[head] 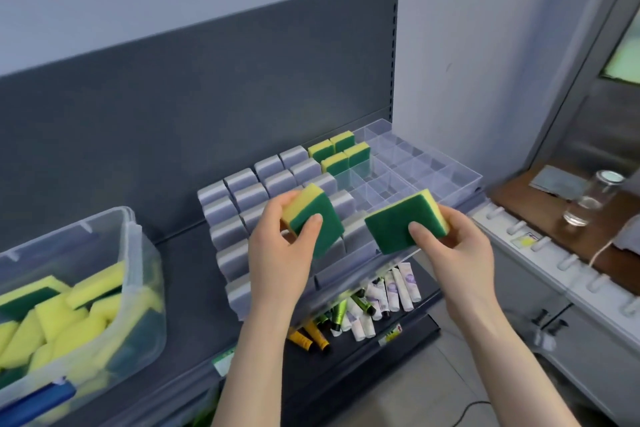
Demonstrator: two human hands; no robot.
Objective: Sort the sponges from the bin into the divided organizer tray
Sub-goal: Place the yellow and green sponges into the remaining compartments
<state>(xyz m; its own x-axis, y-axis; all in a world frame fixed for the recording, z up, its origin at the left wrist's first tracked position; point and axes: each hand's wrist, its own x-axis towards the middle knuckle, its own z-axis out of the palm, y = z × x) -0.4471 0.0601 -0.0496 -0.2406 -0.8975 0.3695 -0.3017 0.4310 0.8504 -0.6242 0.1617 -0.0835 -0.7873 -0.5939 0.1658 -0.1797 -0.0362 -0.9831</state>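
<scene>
My left hand grips a yellow-and-green sponge, green side toward me, over the middle of the clear divided organizer tray. My right hand holds a second yellow-and-green sponge near the tray's front edge. In the tray, several grey sponges fill the left compartments and several yellow-green sponges stand upright at the back middle. The right compartments show no sponges. A clear plastic bin at the left holds several more yellow-green sponges.
The tray sits tilted on a dark grey shelf with a back panel. Tubes lie on the shelf below. To the right stand a white counter edge and a glass jar on a brown surface.
</scene>
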